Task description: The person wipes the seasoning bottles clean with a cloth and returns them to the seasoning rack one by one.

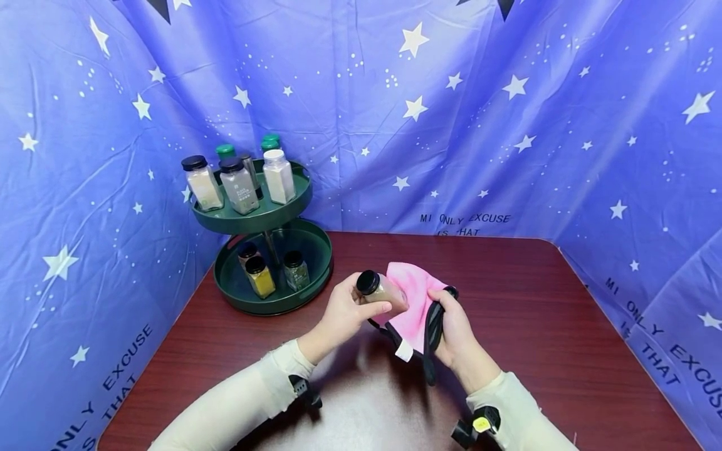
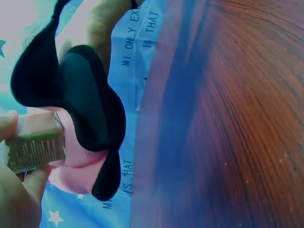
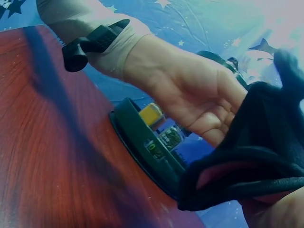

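My left hand (image 1: pixel 341 311) grips a spice jar (image 1: pixel 389 293) with a black lid and pale brown contents, tilted with the lid toward the upper left. A pink cloth (image 1: pixel 416 285) with black edging and a white tag lies against the jar's lower end. On the right, my right hand (image 1: pixel 458 329) holds the cloth's side between thumb and fingers. Printed lines show on the jar's label (image 2: pixel 35 151) in the left wrist view. The right wrist view has the cloth's dark folds (image 3: pixel 261 133) covering the jar.
A two-tier green rotating rack (image 1: pixel 271 307) stands at the table's back left. Several jars, including a white-capped jar (image 1: pixel 279 178), are on its upper tier; a yellow spice jar (image 1: pixel 260 279) and others sit below. Starry blue fabric (image 1: pixel 361 94) surrounds the dark red table (image 1: pixel 507 282).
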The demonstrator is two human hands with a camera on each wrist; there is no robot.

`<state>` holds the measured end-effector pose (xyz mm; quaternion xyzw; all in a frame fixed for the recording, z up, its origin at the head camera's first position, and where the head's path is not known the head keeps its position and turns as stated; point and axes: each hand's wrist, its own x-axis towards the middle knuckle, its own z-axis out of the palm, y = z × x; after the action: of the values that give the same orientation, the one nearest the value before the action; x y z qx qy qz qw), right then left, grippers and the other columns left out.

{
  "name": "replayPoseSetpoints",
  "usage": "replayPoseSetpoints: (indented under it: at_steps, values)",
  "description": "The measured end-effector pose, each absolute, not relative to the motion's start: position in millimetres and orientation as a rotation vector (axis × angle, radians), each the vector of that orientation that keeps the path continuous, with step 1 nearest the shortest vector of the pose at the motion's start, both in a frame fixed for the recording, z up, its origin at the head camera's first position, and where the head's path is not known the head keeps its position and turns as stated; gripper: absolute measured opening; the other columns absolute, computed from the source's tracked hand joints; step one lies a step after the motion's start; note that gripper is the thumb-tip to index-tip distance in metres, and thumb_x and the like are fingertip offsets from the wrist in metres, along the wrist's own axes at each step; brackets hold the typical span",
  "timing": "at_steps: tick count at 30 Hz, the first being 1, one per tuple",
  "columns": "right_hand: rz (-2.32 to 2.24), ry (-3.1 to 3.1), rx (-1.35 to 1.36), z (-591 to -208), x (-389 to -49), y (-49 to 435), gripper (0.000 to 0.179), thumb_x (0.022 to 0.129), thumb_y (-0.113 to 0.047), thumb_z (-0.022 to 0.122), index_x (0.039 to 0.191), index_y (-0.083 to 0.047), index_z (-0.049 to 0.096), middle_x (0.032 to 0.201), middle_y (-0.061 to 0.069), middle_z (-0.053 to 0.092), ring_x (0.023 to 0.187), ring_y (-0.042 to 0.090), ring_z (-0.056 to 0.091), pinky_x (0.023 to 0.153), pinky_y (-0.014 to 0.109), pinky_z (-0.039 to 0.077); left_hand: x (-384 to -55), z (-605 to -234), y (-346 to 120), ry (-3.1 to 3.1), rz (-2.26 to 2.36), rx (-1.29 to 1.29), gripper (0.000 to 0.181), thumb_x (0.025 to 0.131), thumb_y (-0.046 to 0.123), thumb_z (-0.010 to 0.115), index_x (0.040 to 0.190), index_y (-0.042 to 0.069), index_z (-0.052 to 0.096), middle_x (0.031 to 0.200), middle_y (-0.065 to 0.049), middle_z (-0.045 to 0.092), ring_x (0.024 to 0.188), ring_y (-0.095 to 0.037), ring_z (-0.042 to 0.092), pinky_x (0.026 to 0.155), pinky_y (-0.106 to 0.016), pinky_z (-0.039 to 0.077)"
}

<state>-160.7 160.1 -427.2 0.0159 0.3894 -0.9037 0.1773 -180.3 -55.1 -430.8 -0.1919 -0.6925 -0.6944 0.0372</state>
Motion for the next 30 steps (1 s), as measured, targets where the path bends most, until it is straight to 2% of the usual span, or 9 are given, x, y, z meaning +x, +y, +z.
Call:
replayPoseSetpoints:
  at_steps: [4,10,13,17,20,30]
  values:
    - [-2.495,1.124,0.090,-426.8,-160.9,160.9,0.028,0.108,-0.022,0.033,0.103,-0.012,0.059,0.092,-0.001,0.073,0.084,0.011,0.072,0.077,0.029,0.059,-183.1,-431.6,-56.9,-2.096,-2.134,-0.622,0.047,0.078,-0.004,0.084,0.121,-0.003,0.063,0.107,-0.016,0.072,0.091,-0.008,0.067,0.081,-0.021,0.056]
    - [-2.454,1.230,0.197,-426.2,-156.4,160.5,0.022,0.107,-0.019,0.035,0.112,-0.014,0.056,0.098,-0.004,0.071,0.088,0.009,0.068,0.081,0.027,0.057,-187.6,-431.1,-57.6,-2.083,-2.074,-0.615,0.047,0.079,0.000,0.086,0.120,0.000,0.063,0.111,-0.018,0.072,0.095,-0.013,0.070,0.085,-0.025,0.058]
    - [-2.497,1.312,0.227,-424.8,-152.2,161.3,0.020,0.106,-0.016,0.036,0.107,-0.013,0.056,0.092,-0.003,0.071,0.083,0.009,0.069,0.077,0.027,0.058,-187.6,-429.8,-57.7,-2.106,-2.034,-0.568,0.045,0.079,0.004,0.087,0.118,0.002,0.064,0.109,-0.016,0.073,0.094,-0.013,0.070,0.083,-0.024,0.058]
    - [-2.634,1.433,0.216,-420.7,-147.8,161.1,0.021,0.103,-0.011,0.041,0.091,-0.012,0.058,0.077,-0.002,0.070,0.069,0.009,0.068,0.065,0.027,0.058,-185.7,-428.6,-58.5,-2.160,-1.942,-0.457,0.044,0.078,0.011,0.089,0.114,0.003,0.065,0.103,-0.012,0.073,0.086,-0.011,0.067,0.074,-0.023,0.057]
    - [-2.729,1.482,0.155,-418.2,-147.7,159.4,0.023,0.103,-0.008,0.043,0.086,-0.012,0.059,0.073,-0.002,0.068,0.065,0.008,0.067,0.061,0.027,0.057,-184.9,-428.8,-59.4,-2.183,-1.930,-0.380,0.043,0.077,0.014,0.090,0.111,0.005,0.066,0.098,-0.009,0.072,0.083,-0.011,0.064,0.070,-0.024,0.055]
    - [-2.785,1.335,0.086,-427.3,-156.0,150.3,0.022,0.106,-0.012,0.039,0.095,-0.015,0.058,0.086,-0.006,0.069,0.077,0.005,0.066,0.070,0.022,0.055,-180.1,-428.0,-55.6,-2.136,-2.101,-0.369,0.044,0.081,0.013,0.086,0.118,0.003,0.063,0.107,-0.012,0.070,0.092,-0.015,0.066,0.079,-0.026,0.056]
